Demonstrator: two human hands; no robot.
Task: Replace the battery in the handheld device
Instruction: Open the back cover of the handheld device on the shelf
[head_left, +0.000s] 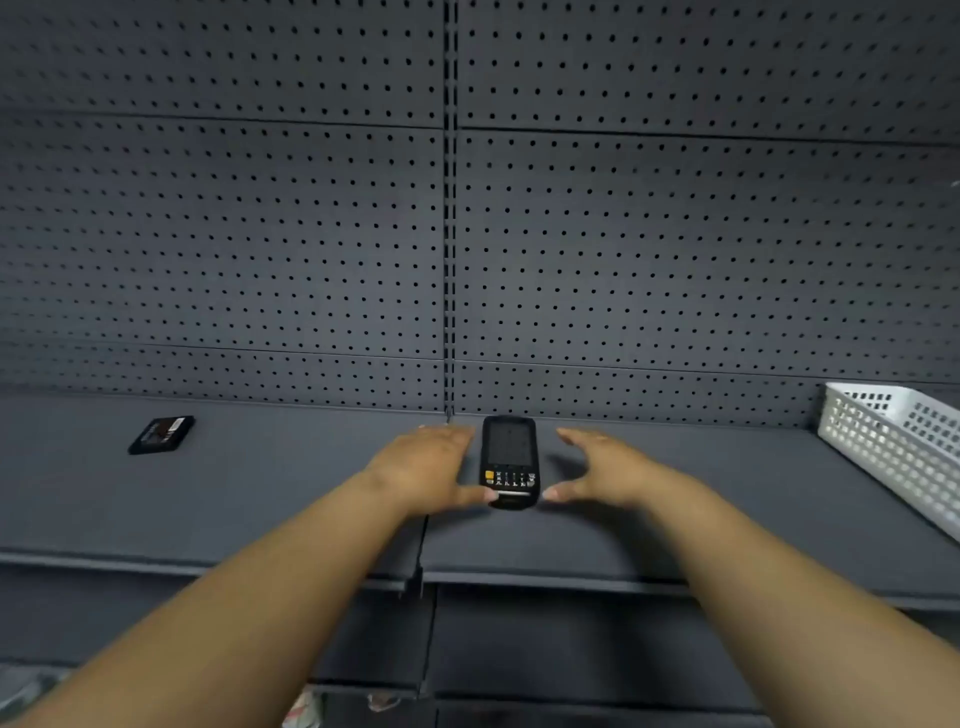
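Observation:
A black handheld device (508, 460) with a dark screen and a small keypad lies face up on the grey shelf (260, 493), near the back wall. My left hand (434, 470) is spread just left of it, the thumb tip touching its lower left corner. My right hand (605, 470) is spread just right of it, thumb close to the lower right corner, fingers apart and off the device. A flat black battery (162, 434) with a label lies alone on the shelf far to the left.
A white perforated plastic basket (898, 447) stands at the right end of the shelf. A grey pegboard wall (311, 234) rises behind. The shelf's front edge (545, 579) runs under my forearms, with lower shelves beneath.

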